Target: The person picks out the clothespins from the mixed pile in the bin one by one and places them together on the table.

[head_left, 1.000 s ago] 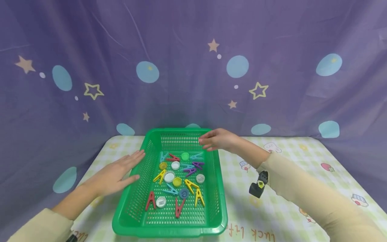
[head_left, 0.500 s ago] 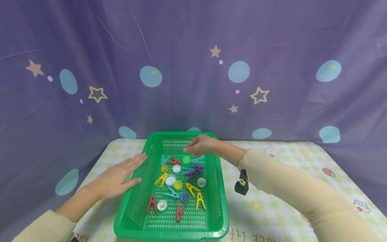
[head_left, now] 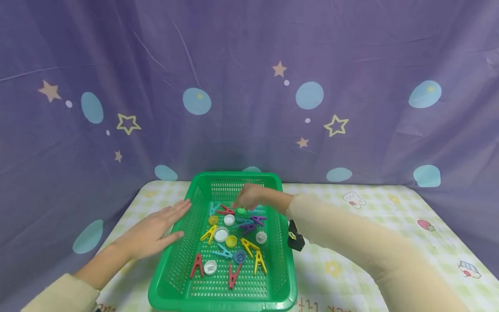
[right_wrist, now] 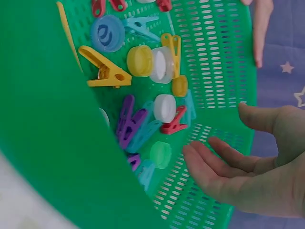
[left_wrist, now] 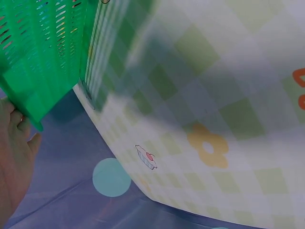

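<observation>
A green plastic basket [head_left: 222, 305] with slotted walls holds several clothespins and bottle caps on its floor. My left hand [head_left: 153, 229] rests on the basket's left rim, fingers straight and thumb apart. Inside the far end, my right hand [head_left: 251, 196] reaches down with nothing in it. In the right wrist view its fingers are relaxed and the thumb stands apart. Nearest to it are a green bottle cap [right_wrist: 160, 155], a red clothespin [right_wrist: 174, 121] and a white cap [right_wrist: 165, 108]. In the head view the right hand partly covers the green cap.
Purple clothespins [head_left: 258, 220], yellow clothespins [head_left: 260, 262] and a blue cap [head_left: 239, 257] lie scattered in the basket. A checked cloth covers the table [head_left: 351, 242]. Behind it hangs a purple curtain [head_left: 249, 130].
My right hand has moved left and down from over the basket's right rim to just above the green cap. The left hand stays at the left rim. The head view has shifted slightly.
</observation>
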Demonstrator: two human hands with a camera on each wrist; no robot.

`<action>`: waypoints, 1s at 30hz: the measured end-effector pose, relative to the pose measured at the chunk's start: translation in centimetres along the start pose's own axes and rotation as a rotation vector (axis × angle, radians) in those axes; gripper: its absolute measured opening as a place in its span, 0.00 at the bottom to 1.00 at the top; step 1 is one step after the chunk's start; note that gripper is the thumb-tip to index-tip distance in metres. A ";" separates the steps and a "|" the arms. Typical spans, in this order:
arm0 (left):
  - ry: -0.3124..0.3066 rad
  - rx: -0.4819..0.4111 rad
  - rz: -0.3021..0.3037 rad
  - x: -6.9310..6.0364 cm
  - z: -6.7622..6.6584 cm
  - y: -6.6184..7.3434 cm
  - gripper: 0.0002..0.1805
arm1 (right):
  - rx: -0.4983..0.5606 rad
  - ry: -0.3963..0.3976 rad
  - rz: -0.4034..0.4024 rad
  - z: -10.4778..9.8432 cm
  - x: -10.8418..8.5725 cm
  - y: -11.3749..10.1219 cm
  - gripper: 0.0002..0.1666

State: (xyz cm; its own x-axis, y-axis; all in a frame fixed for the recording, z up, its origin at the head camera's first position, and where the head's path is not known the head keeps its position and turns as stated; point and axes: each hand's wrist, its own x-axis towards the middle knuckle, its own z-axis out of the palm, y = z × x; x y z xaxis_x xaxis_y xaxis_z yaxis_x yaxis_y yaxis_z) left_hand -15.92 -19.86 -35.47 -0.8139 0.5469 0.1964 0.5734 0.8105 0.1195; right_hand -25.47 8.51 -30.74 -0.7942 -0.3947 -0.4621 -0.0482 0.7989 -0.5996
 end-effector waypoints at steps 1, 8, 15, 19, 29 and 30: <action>0.000 0.003 0.000 0.0 0.0 0.0 0.37 | 0.004 -0.019 0.009 0.2 0.2 0.0 0.19; 0.015 0.027 0.018 0.0 0.1 0.0 0.37 | -0.026 -0.150 0.066 0.8 1.7 0.1 0.22; 0.024 0.014 0.016 -0.1 -0.1 -0.1 0.37 | -0.031 -0.294 0.179 0.3 2.7 -0.5 0.32; 0.015 0.000 0.005 -0.2 -0.1 -0.2 0.37 | -0.111 -0.355 0.246 0.7 3.4 -0.8 0.29; 0.030 -0.006 0.018 -0.1 0.1 0.0 0.37 | -0.620 -0.175 0.291 3.6 5.1 -1.4 0.12; 0.031 -0.005 0.019 -0.1 0.1 0.0 0.37 | -0.674 -0.163 0.310 4.0 5.1 -1.7 0.12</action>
State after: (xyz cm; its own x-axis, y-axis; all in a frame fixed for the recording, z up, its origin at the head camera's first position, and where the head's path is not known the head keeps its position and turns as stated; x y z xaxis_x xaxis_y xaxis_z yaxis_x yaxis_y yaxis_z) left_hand -15.87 -19.91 -35.57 -0.7995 0.5555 0.2285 0.5894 0.7989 0.1201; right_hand -27.04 3.33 -34.68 -0.7347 -0.1269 -0.6664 -0.2385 0.9680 0.0786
